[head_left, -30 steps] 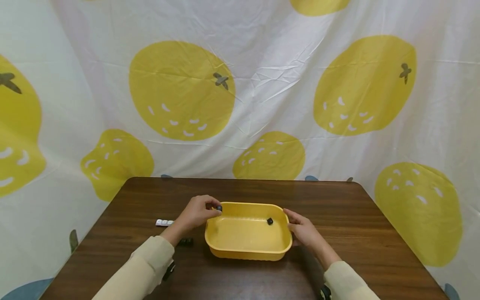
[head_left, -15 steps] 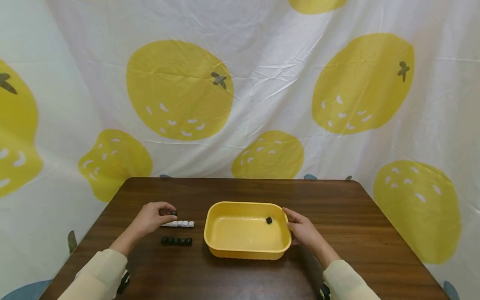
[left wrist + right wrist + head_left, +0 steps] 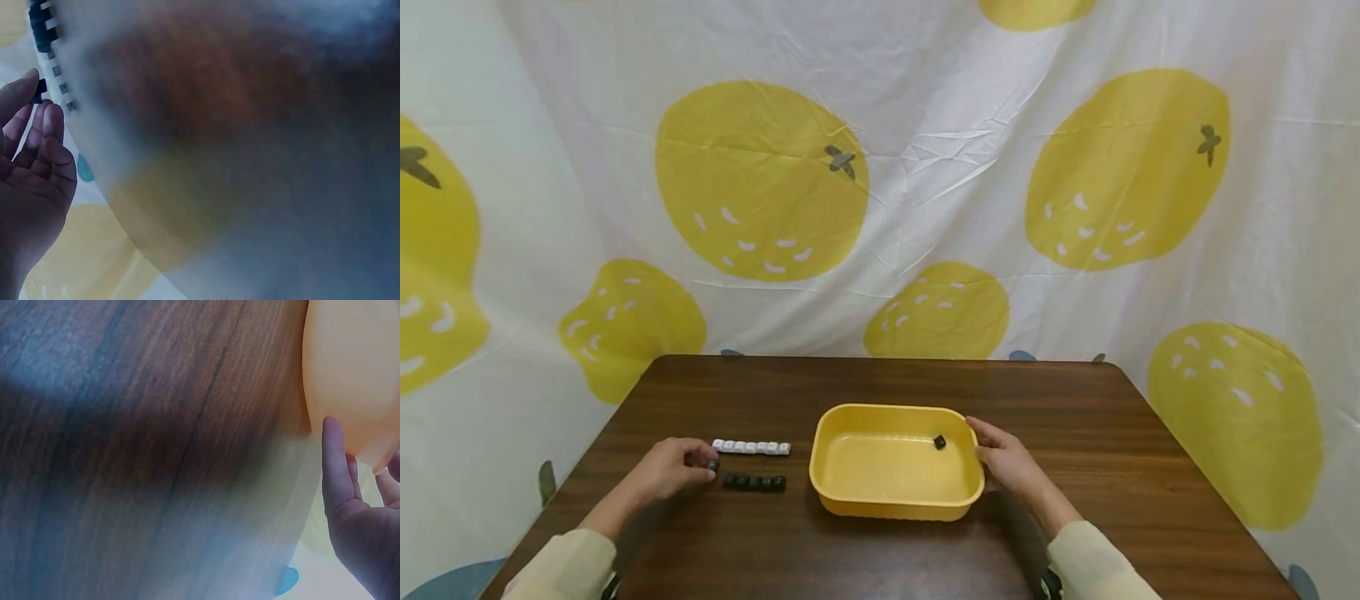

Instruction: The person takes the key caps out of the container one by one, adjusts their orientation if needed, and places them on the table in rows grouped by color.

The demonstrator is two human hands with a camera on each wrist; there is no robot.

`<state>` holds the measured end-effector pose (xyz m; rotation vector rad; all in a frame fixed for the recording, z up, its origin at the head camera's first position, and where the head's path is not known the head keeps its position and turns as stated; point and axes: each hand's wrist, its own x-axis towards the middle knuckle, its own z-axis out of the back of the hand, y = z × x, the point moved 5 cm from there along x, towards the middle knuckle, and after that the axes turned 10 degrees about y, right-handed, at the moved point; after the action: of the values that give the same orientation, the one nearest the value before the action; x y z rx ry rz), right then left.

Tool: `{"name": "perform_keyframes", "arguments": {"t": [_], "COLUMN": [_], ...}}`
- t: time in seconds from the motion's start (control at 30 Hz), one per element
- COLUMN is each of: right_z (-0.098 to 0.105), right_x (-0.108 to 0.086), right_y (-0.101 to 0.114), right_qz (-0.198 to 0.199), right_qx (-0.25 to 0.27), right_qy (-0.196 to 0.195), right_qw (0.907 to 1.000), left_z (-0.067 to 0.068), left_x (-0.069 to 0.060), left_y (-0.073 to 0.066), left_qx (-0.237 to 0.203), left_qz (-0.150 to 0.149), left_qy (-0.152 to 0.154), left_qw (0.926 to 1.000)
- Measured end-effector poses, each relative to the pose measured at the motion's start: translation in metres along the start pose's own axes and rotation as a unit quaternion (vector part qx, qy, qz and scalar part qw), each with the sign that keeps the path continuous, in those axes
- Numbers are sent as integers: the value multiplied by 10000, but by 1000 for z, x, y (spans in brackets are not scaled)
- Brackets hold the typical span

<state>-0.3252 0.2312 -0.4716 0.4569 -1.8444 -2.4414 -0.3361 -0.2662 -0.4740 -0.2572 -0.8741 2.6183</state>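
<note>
Between thumb and fingertips, my left hand [image 3: 670, 472] pinches a small black keycap [image 3: 712, 465], which also shows in the left wrist view as a dark keycap [image 3: 40, 91]. It is just off the left end of a row of black keycaps [image 3: 754, 482]. Behind that lies a parallel row of white keycaps [image 3: 751, 447]. My right hand [image 3: 1011, 462] holds the right end of a yellow plastic tub [image 3: 895, 505], thumb at the rim and fingers along the outer wall. Inside the tub, towards its right, sits one black keycap [image 3: 940, 442].
Everything stands on a dark wooden table [image 3: 1075, 417] with rounded far corners. A white cloth [image 3: 940, 167] printed with yellow fruit hangs behind it.
From the tub's left rim, my left hand has moved left past the white row, then down beside the black row, still pinching the keycap. My right hand and the tub stay put.
</note>
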Motion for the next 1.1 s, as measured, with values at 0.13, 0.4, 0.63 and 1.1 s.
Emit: {"name": "perform_keyframes", "arguments": {"t": [0.13,0.4,0.63,1.1], "right_z": [0,0,0,2], "right_x": [1,1,0,2], "right_y": [-1,-2,0,-2], "right_qz": [-45,-53,-26,-49], "right_qx": [18,-6,-43,-85], "right_qy": [-48,-67,-41,-93], "right_qw": [10000,10000,10000,9999], "left_z": [-5,-12,-15,-10], "left_x": [-1,-1,1,2], "left_y": [1,0,1,-7], "left_qx": [-2,-30,20,-339], "left_qz": [-147,-74,-38,51], "left_qy": [61,192,226,200], "left_qw": [9999,9998,9997,9992]}}
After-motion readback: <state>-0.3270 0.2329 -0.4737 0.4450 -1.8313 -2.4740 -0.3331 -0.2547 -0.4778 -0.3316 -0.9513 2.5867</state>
